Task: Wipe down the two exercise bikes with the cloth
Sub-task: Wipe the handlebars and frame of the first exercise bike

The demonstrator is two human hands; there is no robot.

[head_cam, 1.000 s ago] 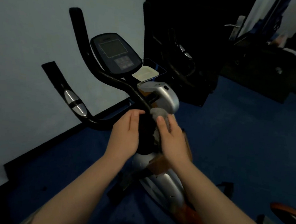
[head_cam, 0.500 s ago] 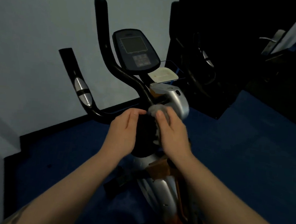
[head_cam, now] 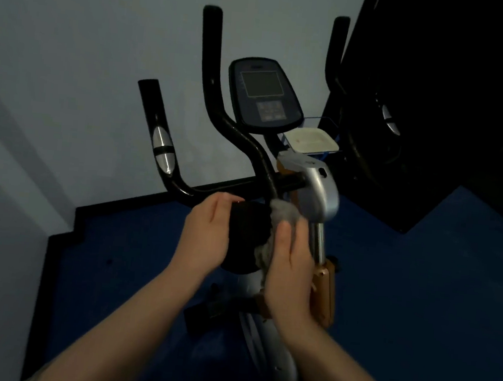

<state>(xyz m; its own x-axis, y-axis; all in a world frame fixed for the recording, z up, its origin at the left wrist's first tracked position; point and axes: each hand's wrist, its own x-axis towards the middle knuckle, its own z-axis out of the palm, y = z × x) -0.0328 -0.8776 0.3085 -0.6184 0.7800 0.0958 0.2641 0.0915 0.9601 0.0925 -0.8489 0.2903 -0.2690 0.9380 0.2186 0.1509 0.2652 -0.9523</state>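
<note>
Your right hand [head_cam: 289,274] presses the grey cloth [head_cam: 283,216] against the bike's [head_cam: 320,197] black seat [head_cam: 246,236], fingers curled around it — your left hand [head_cam: 206,232] cups the seat's other side, probably to steady it.

grey cloth [head_cam: 284,215] bunched against black-and-silver exercise bike [head_cam: 320,194]; upright

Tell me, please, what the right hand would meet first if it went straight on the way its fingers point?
Probably the silver housing: the right hand, holding the grey cloth, points up and away, and the housing sits just beyond the cloth, though depth is unclear.
</note>
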